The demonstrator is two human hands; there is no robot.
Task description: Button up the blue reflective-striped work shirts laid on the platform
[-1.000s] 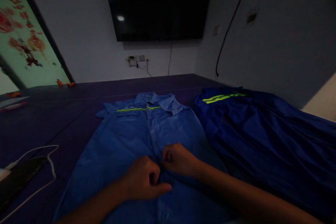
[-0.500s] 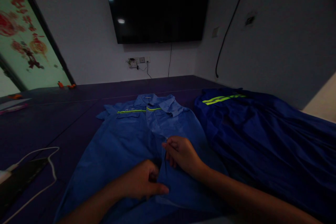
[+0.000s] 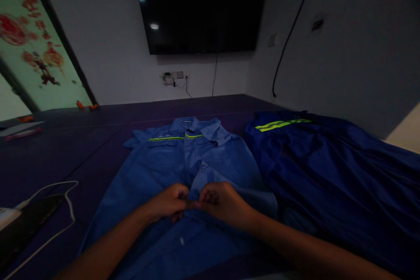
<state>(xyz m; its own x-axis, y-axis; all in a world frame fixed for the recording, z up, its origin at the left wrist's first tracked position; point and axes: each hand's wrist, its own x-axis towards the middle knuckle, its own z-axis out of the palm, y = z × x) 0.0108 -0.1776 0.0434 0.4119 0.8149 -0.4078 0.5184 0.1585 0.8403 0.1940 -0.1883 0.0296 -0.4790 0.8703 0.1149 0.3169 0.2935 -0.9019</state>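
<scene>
A light blue work shirt (image 3: 170, 162) with a yellow-green reflective stripe across the chest lies flat on the dark purple surface (image 3: 82, 140), collar away from me. My left hand (image 3: 169, 202) and my right hand (image 3: 221, 203) meet at the shirt's front placket, about mid-length. Both hands have their fingers curled and pinched on the placket fabric, knuckles nearly touching. The cloth puckers upward just beyond my fingers.
A darker blue garment (image 3: 328, 166) with a reflective stripe lies spread at the right. A dark phone (image 3: 29, 223) with a white cable (image 3: 62, 192) rests at the left. A black screen (image 3: 200, 6) hangs on the far wall, above a socket (image 3: 172, 76).
My left hand has moved up and away from me along the placket to meet my right hand. The right hand has closed from a loose pinch into a tighter grip. The view shifted slightly.
</scene>
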